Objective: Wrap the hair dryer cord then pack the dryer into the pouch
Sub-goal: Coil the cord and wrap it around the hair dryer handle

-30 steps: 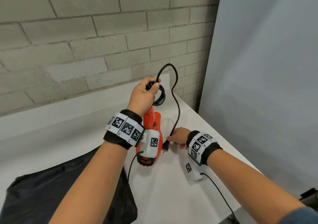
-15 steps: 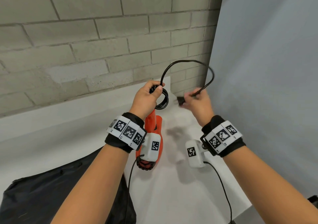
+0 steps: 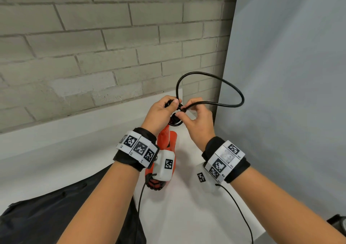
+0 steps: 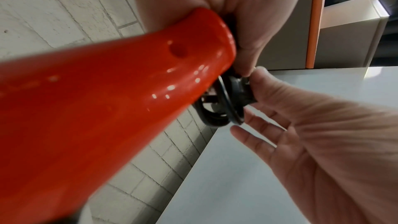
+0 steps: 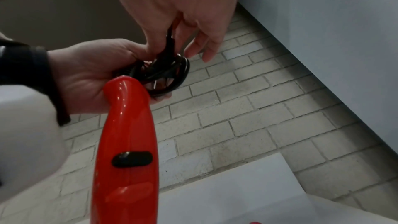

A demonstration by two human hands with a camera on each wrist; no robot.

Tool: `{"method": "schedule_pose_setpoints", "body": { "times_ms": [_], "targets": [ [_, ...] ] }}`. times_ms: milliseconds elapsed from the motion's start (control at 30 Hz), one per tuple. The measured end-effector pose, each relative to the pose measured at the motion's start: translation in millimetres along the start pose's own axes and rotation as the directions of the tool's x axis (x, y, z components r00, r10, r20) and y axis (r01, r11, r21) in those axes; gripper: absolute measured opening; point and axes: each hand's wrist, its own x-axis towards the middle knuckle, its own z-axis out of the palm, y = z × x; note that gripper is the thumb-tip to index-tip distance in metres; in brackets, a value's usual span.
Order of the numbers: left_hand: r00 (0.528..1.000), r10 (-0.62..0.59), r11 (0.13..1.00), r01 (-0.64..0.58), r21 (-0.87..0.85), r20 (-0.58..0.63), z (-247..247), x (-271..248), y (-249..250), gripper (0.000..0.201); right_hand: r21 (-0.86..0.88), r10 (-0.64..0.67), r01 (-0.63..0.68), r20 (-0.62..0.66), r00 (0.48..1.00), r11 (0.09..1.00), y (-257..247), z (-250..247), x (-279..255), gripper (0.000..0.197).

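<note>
A red hair dryer (image 3: 166,142) hangs handle-up above the white table, its black nozzle end low by my left wrist. My left hand (image 3: 161,112) grips the top of the handle (image 5: 127,108) together with the coiled black cord (image 5: 168,76). My right hand (image 3: 194,112) pinches the plug end of the cord (image 3: 184,109) right against that coil, its other fingers spread. A free loop of cord (image 3: 234,92) arcs up and to the right between the two hands. The black pouch (image 3: 56,215) lies flat at the lower left.
A grey brick wall (image 3: 93,47) runs behind the white table (image 3: 187,215). A pale grey panel (image 3: 290,94) stands along the table's right edge. Thin black cables (image 3: 239,210) trail from the wrist cameras over the table.
My right hand lifted the plug from the table, swung it up, then brought it left to the coil in my left hand. The free cord now forms a loop on the right.
</note>
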Motion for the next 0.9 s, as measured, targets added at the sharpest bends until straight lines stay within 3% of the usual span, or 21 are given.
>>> {"method": "schedule_pose_setpoints", "body": {
  "times_ms": [200, 400, 467, 533, 667, 800, 900],
  "targets": [
    [1.000, 0.016, 1.000, -0.017, -0.018, -0.025, -4, -2, -2, 0.013, -0.057, -0.008, 0.004, -0.068, 0.998, 0.998, 0, 3, -2, 0.025],
    [1.000, 0.017, 0.999, -0.017, -0.036, 0.001, 1, -4, -1, 0.014, -0.132, -0.043, 0.033, -0.067, 0.997, 0.991, 7, 11, -3, 0.027],
    [0.998, 0.022, 0.999, -0.021, -0.034, 0.056, 4, -6, 1, 0.015, -0.085, -0.016, 0.012, -0.052, 0.998, 0.996, 13, 15, 1, 0.035],
    [0.994, 0.028, 1.000, -0.027, -0.004, 0.110, 9, -9, 2, 0.014, -0.017, 0.072, -0.073, -0.007, 0.997, 0.997, 18, 18, 7, 0.042],
    [0.998, 0.036, 0.999, -0.036, -0.004, 0.060, 11, -5, 2, 0.014, -0.089, 0.128, -0.114, 0.173, 0.977, 0.989, 17, 8, 16, 0.031],
    [0.999, 0.033, 0.999, -0.033, -0.016, 0.031, 2, 1, -2, 0.021, -0.277, 0.139, -0.022, 0.410, 0.901, 0.961, 30, -13, 8, 0.022],
    [0.999, 0.042, 0.997, -0.042, -0.058, 0.004, -4, 2, -1, 0.031, -0.510, 0.318, -0.057, 0.443, 0.838, 0.858, 60, -33, -1, 0.022]
  ]
}}
